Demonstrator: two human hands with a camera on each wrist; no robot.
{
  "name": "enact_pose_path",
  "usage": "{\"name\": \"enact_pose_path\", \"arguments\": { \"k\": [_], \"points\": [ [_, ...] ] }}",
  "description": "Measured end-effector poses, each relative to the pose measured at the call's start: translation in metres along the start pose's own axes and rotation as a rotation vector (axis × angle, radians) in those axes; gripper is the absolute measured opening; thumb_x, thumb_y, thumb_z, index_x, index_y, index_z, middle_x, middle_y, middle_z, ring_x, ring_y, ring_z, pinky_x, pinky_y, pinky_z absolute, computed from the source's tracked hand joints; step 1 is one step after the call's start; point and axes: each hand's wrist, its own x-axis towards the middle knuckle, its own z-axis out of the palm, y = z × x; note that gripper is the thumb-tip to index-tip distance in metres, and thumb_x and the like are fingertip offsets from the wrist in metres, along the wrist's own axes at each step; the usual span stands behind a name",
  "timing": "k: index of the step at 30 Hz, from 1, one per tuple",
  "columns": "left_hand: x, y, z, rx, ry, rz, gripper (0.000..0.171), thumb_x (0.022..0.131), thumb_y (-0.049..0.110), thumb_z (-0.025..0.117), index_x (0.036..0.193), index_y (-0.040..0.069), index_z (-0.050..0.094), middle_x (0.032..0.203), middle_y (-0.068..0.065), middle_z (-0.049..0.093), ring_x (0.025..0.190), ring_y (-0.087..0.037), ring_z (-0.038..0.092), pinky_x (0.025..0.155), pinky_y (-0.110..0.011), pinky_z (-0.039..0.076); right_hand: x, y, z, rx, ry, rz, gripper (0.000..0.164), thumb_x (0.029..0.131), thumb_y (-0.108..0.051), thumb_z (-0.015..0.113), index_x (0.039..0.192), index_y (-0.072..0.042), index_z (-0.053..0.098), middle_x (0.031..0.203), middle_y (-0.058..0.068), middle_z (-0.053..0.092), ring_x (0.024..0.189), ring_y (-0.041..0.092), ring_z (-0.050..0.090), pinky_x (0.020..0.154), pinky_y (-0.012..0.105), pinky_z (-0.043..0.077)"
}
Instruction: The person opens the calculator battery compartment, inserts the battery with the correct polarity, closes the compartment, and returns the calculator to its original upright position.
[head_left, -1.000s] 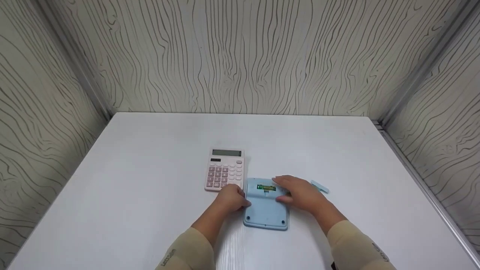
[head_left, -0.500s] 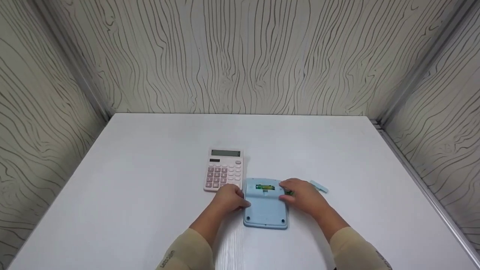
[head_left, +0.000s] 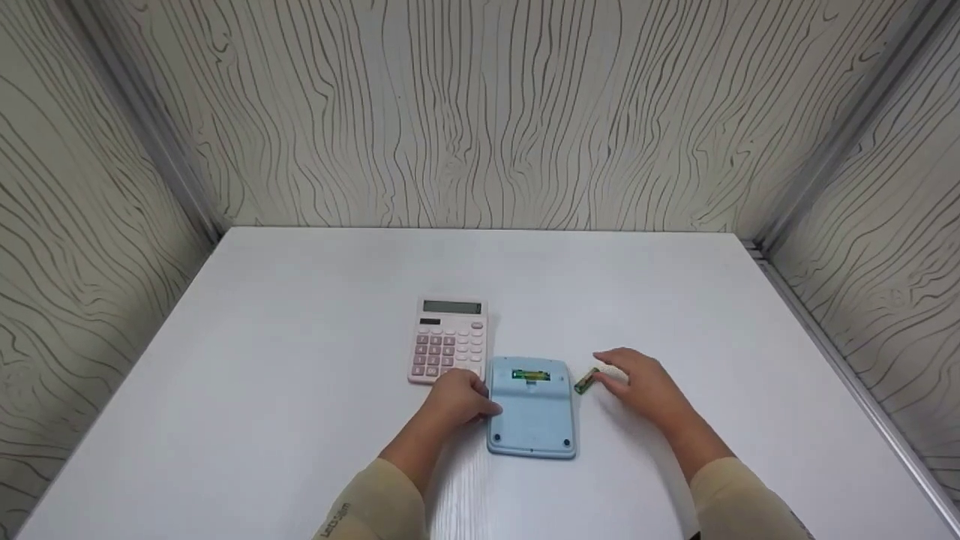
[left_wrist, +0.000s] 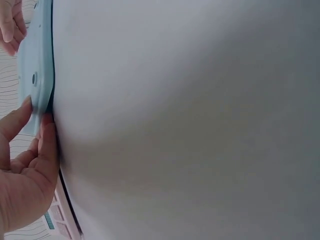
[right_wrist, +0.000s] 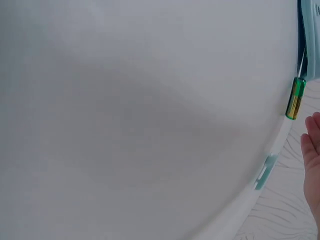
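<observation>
A light blue calculator (head_left: 531,420) lies face down on the table, its battery compartment uncovered. One green and gold battery (head_left: 531,375) sits in that compartment. My left hand (head_left: 455,395) pinches the calculator's left edge, thumb on the back and fingers at the side, as the left wrist view (left_wrist: 30,170) also shows. Just right of the calculator a second battery (head_left: 586,380) lies loose on the table. Beside it is my right hand (head_left: 649,386), fingers spread and holding nothing; the right wrist view shows its fingertips apart from the battery.
A pink calculator (head_left: 448,341) lies face up at the upper left, touching close on my left hand. The small light blue battery cover (right_wrist: 266,172) lies on the white table (head_left: 300,315), mostly hidden behind my right hand in the head view. Wood-grain panels stand around the table.
My right hand has moved right from the blue calculator's edge, leaving the loose battery on the table, where it now shows in full. The left hand and both calculators have stayed in place.
</observation>
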Motion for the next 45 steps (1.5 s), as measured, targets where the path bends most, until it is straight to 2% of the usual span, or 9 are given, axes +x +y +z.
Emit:
{"name": "enact_pose_path", "arguments": {
  "k": [8,12,18,21,25,32,37,40,45],
  "points": [
    [-0.001,-0.001,0.000,-0.004,0.005,0.006,0.022,0.069,0.013,0.078,0.081,0.008,0.060,0.078,-0.004,0.057,0.072,-0.017,0.056,0.065,-0.028,0.049,-0.007,0.038,-0.015,-0.150,0.050,-0.084,0.029,0.083,-0.012,0.065,0.109,0.000,0.063,0.104,0.014,0.062,0.103,0.034,0.055,0.090,0.048,0.041],
    [0.000,-0.002,0.000,0.002,0.006,0.010,0.022,0.070,0.014,0.078,0.081,0.008,0.061,0.078,-0.004,0.057,0.072,-0.017,0.056,0.065,-0.028,0.049,-0.009,0.045,-0.014,-0.207,0.018,-0.052,0.030,0.081,-0.012,0.067,0.108,0.000,0.063,0.101,0.013,0.062,0.099,0.033,0.057,0.088,0.047,0.043],
    [0.000,0.000,0.001,0.006,0.011,0.000,0.022,0.069,0.014,0.078,0.082,0.009,0.061,0.078,-0.004,0.057,0.071,-0.017,0.056,0.065,-0.027,0.049,-0.010,0.042,-0.010,-0.238,-0.016,0.016,0.032,0.082,-0.018,0.067,0.110,-0.002,0.061,0.106,0.014,0.060,0.102,0.034,0.055,0.089,0.048,0.043],
    [-0.001,0.000,0.001,0.000,0.008,-0.001,0.023,0.069,0.012,0.078,0.083,0.007,0.061,0.078,-0.004,0.057,0.071,-0.017,0.056,0.064,-0.027,0.049,-0.009,0.042,-0.008,-0.285,0.005,-0.014,0.026,0.081,-0.021,0.068,0.099,-0.004,0.062,0.093,0.008,0.060,0.088,0.027,0.057,0.080,0.044,0.046],
    [-0.001,0.001,0.001,-0.013,-0.004,0.007,0.023,0.069,0.011,0.078,0.083,0.006,0.060,0.078,-0.005,0.058,0.071,-0.018,0.057,0.064,-0.028,0.050,-0.007,0.040,-0.006,-0.346,0.018,-0.035,0.020,0.081,-0.024,0.068,0.088,-0.007,0.059,0.077,0.001,0.053,0.071,0.018,0.050,0.069,0.040,0.046],
    [-0.001,0.001,0.001,-0.009,0.001,0.004,0.022,0.069,0.011,0.078,0.082,0.007,0.060,0.078,-0.005,0.058,0.070,-0.017,0.056,0.063,-0.027,0.049,-0.007,0.033,-0.006,-0.332,0.005,0.018,0.024,0.084,-0.018,0.063,0.103,-0.003,0.064,0.095,0.012,0.062,0.094,0.032,0.058,0.084,0.047,0.046],
    [-0.002,0.001,0.000,-0.019,-0.003,0.005,0.022,0.070,0.011,0.077,0.083,0.007,0.060,0.079,-0.006,0.058,0.071,-0.018,0.057,0.064,-0.028,0.050,-0.006,0.028,-0.009,-0.334,0.019,0.024,0.016,0.084,-0.010,0.063,0.099,-0.005,0.065,0.096,0.011,0.065,0.096,0.034,0.059,0.083,0.046,0.046],
    [-0.002,0.002,0.000,-0.023,-0.004,0.006,0.022,0.070,0.010,0.077,0.083,0.006,0.060,0.079,-0.006,0.058,0.071,-0.018,0.057,0.064,-0.028,0.050,-0.005,0.025,-0.011,-0.356,0.044,0.006,0.004,0.084,-0.006,0.061,0.087,-0.008,0.064,0.085,0.006,0.064,0.084,0.029,0.061,0.076,0.042,0.049],
    [-0.002,0.002,0.001,-0.017,-0.002,0.008,0.022,0.070,0.010,0.077,0.084,0.006,0.060,0.078,-0.006,0.057,0.070,-0.018,0.057,0.063,-0.028,0.050,-0.004,0.024,-0.014,-0.366,0.053,-0.006,0.007,0.083,-0.005,0.061,0.078,-0.009,0.059,0.073,0.000,0.055,0.067,0.017,0.052,0.064,0.036,0.047]
  ]
}}
